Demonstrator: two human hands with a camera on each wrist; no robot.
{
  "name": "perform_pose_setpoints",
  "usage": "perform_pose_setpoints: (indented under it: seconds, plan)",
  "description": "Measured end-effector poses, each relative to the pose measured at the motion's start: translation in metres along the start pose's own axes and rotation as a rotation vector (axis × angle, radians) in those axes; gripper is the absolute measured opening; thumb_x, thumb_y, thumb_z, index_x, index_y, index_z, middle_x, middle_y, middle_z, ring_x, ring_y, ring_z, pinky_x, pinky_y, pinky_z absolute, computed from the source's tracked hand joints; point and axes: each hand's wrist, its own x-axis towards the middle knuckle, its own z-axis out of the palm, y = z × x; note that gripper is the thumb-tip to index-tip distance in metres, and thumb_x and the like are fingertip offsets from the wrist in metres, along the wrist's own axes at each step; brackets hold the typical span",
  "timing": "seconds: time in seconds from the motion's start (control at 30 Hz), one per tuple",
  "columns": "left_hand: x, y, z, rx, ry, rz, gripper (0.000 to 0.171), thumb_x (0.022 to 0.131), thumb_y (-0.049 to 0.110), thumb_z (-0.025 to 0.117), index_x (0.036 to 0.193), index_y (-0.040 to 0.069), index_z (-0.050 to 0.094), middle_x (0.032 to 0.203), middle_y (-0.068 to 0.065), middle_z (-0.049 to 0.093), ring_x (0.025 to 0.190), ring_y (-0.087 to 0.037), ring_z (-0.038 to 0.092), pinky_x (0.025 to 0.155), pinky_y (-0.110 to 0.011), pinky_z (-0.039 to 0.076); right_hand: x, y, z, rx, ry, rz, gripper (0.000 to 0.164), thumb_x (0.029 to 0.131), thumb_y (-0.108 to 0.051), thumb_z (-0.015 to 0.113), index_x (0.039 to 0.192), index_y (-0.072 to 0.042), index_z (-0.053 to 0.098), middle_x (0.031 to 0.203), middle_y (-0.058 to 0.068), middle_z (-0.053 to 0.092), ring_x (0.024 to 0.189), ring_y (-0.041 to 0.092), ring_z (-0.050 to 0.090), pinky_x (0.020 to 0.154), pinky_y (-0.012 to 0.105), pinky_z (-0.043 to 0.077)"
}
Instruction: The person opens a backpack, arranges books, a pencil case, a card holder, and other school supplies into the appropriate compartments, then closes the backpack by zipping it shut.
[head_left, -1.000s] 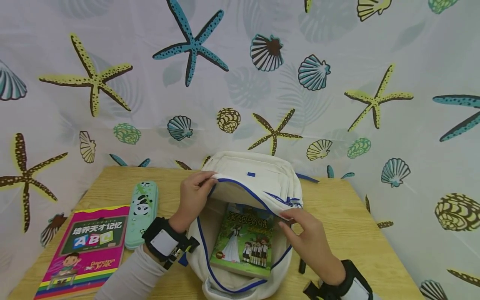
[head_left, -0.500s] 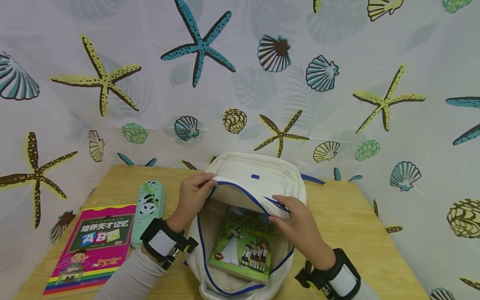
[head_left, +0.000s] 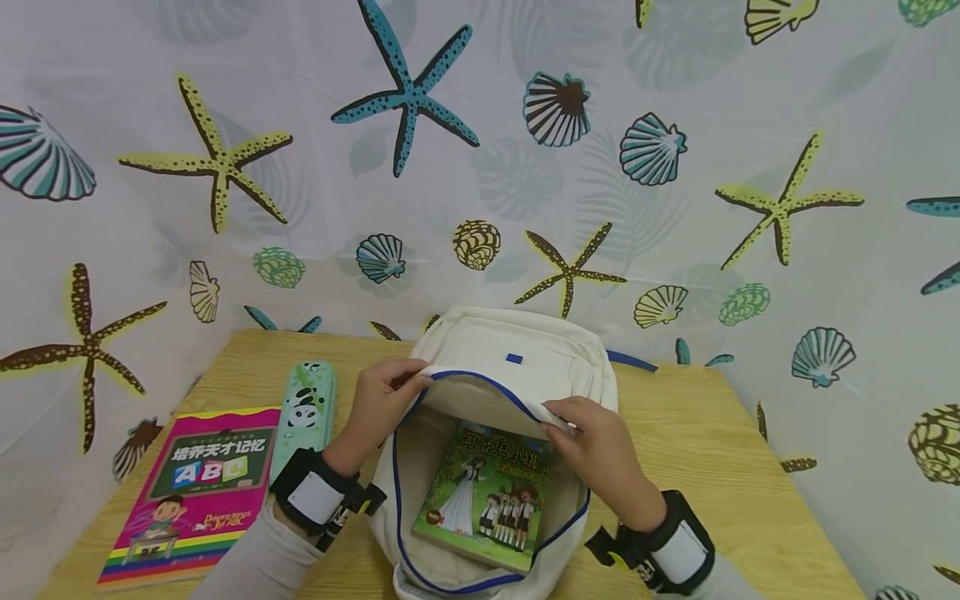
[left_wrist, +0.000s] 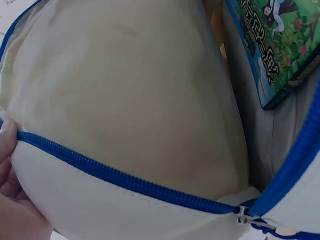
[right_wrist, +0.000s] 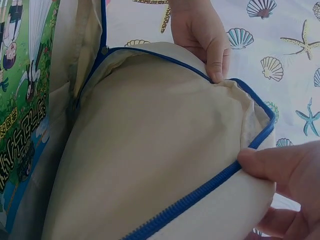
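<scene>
A white backpack (head_left: 517, 337) with blue zipper edging lies unzipped on the table, its front flap lifted. My left hand (head_left: 378, 412) pinches the flap's left edge between thumb and fingers. On the other side my right hand (head_left: 600, 442) pinches the same flap edge at the right, as the right wrist view shows the thumb (right_wrist: 260, 160) over the zipper tape. Inside the bag rests a green illustrated book (head_left: 480, 500), cover up. In the left wrist view a metal zipper pull (left_wrist: 245, 216) sits at the corner of the opening.
Left of the bag, a pink ABC workbook (head_left: 198, 492) lies flat beside a mint panda pencil case (head_left: 303, 408). The wooden table (head_left: 690, 450) extends to the right. Behind it hangs a white cloth (head_left: 450, 183) printed with starfish and shells.
My right hand has shifted left along the flap edge and regripped it. The flap has come down slightly. My left hand keeps its grip, and the head view has turned a little left.
</scene>
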Motion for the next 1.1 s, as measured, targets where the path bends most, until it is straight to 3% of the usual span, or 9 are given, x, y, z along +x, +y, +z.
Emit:
perform_pose_setpoints:
  seconds: [0.07, 0.3, 0.43, 0.63, 0.77, 0.93, 0.97, 1.1]
  plan:
    - [-0.002, 0.002, -0.002, 0.026, -0.015, -0.018, 0.014, 0.074, -0.005, 0.067, 0.087, -0.009, 0.066, 0.082, -0.019, 0.065, 0.069, -0.008, 0.057, 0.059, -0.017, 0.048, 0.000, 0.001, 0.001, -0.001, 0.008, 0.002, 0.020, 0.069, -0.005, 0.074, 0.088, -0.007, 0.069, 0.084, 0.004, 0.067, 0.075, 0.014, 0.063, 0.062, 0.030, 0.051]
    - [-0.011, -0.035, -0.001, 0.012, -0.074, -0.089, 0.023, 0.075, 0.006, 0.070, 0.097, 0.002, 0.067, 0.092, -0.011, 0.065, 0.081, -0.013, 0.062, 0.068, -0.024, 0.051, 0.003, 0.004, 0.006, 0.014, 0.041, -0.015, 0.017, 0.069, -0.005, 0.074, 0.085, -0.006, 0.069, 0.080, 0.005, 0.067, 0.072, 0.015, 0.063, 0.060, 0.029, 0.051]
    - [-0.013, -0.033, -0.005, 0.006, -0.103, -0.143, 0.031, 0.074, 0.007, 0.070, 0.104, 0.003, 0.065, 0.096, -0.012, 0.065, 0.087, -0.017, 0.062, 0.073, -0.029, 0.052, 0.003, 0.005, 0.009, 0.015, 0.073, -0.020, 0.017, 0.068, -0.004, 0.074, 0.085, -0.005, 0.069, 0.079, 0.005, 0.067, 0.068, 0.014, 0.062, 0.056, 0.026, 0.049]
    - [-0.014, -0.034, -0.016, 0.065, -0.175, -0.150, 0.044, 0.075, 0.014, 0.071, 0.116, 0.004, 0.058, 0.100, -0.013, 0.065, 0.093, -0.023, 0.061, 0.081, -0.038, 0.049, 0.005, 0.003, 0.012, 0.023, 0.095, 0.006, 0.018, 0.068, -0.001, 0.073, 0.085, -0.005, 0.070, 0.080, 0.006, 0.068, 0.067, 0.013, 0.061, 0.055, 0.026, 0.048]
    - [-0.021, -0.042, -0.038, 0.166, -0.168, -0.219, 0.048, 0.078, 0.022, 0.069, 0.121, 0.007, 0.055, 0.106, -0.012, 0.063, 0.100, -0.026, 0.058, 0.087, -0.041, 0.046, 0.006, 0.002, 0.013, 0.025, 0.100, 0.007, 0.017, 0.069, -0.002, 0.073, 0.085, -0.005, 0.070, 0.080, 0.006, 0.068, 0.067, 0.014, 0.061, 0.055, 0.026, 0.049]
    - [-0.042, -0.059, -0.084, 0.275, -0.050, -0.317, 0.047, 0.083, 0.028, 0.063, 0.123, 0.005, 0.052, 0.109, -0.015, 0.062, 0.102, -0.029, 0.056, 0.085, -0.044, 0.046, 0.005, 0.000, 0.013, 0.033, 0.090, 0.024, 0.016, 0.070, -0.003, 0.073, 0.086, -0.005, 0.070, 0.081, 0.006, 0.068, 0.068, 0.014, 0.061, 0.056, 0.027, 0.049]
    - [-0.049, -0.066, -0.094, 0.276, -0.009, -0.331, 0.047, 0.082, 0.028, 0.064, 0.122, 0.007, 0.053, 0.108, -0.013, 0.063, 0.101, -0.024, 0.057, 0.082, -0.038, 0.048, 0.004, 0.001, 0.013, 0.031, 0.085, 0.026, 0.016, 0.070, -0.003, 0.073, 0.086, -0.005, 0.070, 0.081, 0.006, 0.068, 0.069, 0.014, 0.061, 0.056, 0.027, 0.049]
    - [-0.068, -0.069, -0.133, 0.405, 0.004, -0.541, 0.059, 0.084, 0.042, 0.057, 0.130, 0.005, 0.045, 0.116, -0.019, 0.057, 0.109, -0.032, 0.051, 0.083, -0.044, 0.045, 0.002, 0.002, 0.013, 0.030, 0.077, 0.027, 0.016, 0.071, -0.004, 0.072, 0.086, -0.005, 0.070, 0.081, 0.006, 0.068, 0.069, 0.014, 0.061, 0.056, 0.027, 0.049]
